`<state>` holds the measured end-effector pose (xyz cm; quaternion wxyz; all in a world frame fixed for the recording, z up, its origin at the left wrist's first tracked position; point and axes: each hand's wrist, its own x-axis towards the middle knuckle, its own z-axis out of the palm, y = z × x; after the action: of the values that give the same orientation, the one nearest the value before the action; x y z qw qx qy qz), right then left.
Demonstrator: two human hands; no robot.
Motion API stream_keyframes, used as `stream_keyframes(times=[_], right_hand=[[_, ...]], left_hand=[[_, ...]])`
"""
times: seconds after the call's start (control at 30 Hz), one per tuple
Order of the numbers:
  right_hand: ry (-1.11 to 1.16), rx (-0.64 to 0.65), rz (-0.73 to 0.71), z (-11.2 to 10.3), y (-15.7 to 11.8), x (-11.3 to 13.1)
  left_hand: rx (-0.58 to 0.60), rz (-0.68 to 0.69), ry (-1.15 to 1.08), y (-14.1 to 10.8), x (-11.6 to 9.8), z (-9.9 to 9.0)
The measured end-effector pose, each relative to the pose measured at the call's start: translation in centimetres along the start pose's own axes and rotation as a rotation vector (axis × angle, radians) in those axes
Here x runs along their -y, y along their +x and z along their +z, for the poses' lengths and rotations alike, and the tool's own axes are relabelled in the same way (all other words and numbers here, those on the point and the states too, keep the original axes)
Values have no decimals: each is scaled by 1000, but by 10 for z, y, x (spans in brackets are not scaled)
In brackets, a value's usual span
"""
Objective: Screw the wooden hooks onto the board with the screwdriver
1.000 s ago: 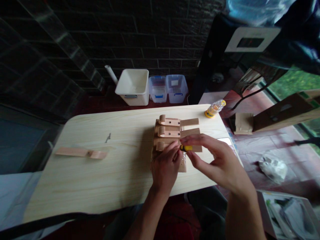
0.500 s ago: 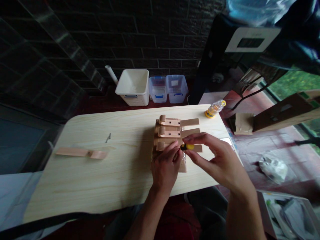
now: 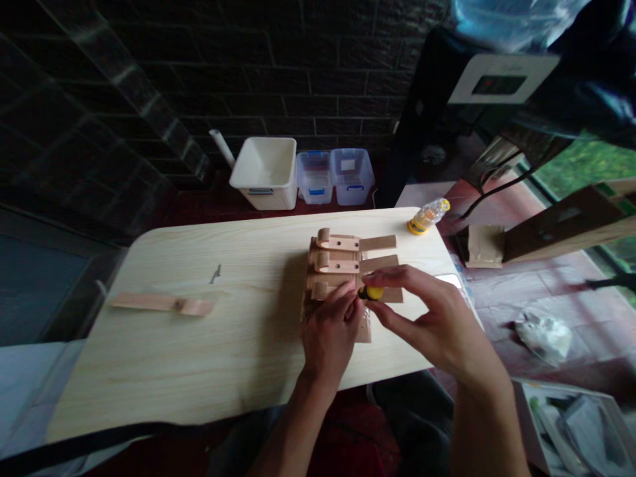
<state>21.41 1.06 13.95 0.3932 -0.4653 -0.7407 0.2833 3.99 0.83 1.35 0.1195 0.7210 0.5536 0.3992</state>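
Note:
My right hand (image 3: 430,315) pinches the yellow and black handle of a small screwdriver (image 3: 373,293) between thumb and fingertips. Its tip end points left, toward the closed fingers of my left hand (image 3: 330,328); what these fingers hold is hidden. Both hands are over a wooden assembly (image 3: 365,334) on the table. Side by side on it lie several light wooden strips with rounded ends; one strip (image 3: 338,266) shows two dark screw holes or heads. The nearest strip is partly covered by my left fingers.
On the table (image 3: 199,371) lie a loose wooden strip (image 3: 149,302) and small metal screws (image 3: 215,273) at left. A clear bottle with a yellow base (image 3: 428,216) stands at the back right corner. Behind the table are a white bin (image 3: 263,175) and two clear boxes (image 3: 352,175).
The screwdriver handle has tilted slightly, and the right fingers have shifted a little around it. The left hand and the wooden assembly stay nearly where they were.

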Motion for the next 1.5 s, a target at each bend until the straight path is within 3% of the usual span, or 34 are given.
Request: stream_keyframes(times=[0.73, 1.5], right_hand=[[-17, 16, 54, -2, -1, 1], [75, 31, 9, -2, -2, -1]], left_hand=[[8, -5, -12, -1, 1, 2], [17, -17, -14, 0, -1, 1]])
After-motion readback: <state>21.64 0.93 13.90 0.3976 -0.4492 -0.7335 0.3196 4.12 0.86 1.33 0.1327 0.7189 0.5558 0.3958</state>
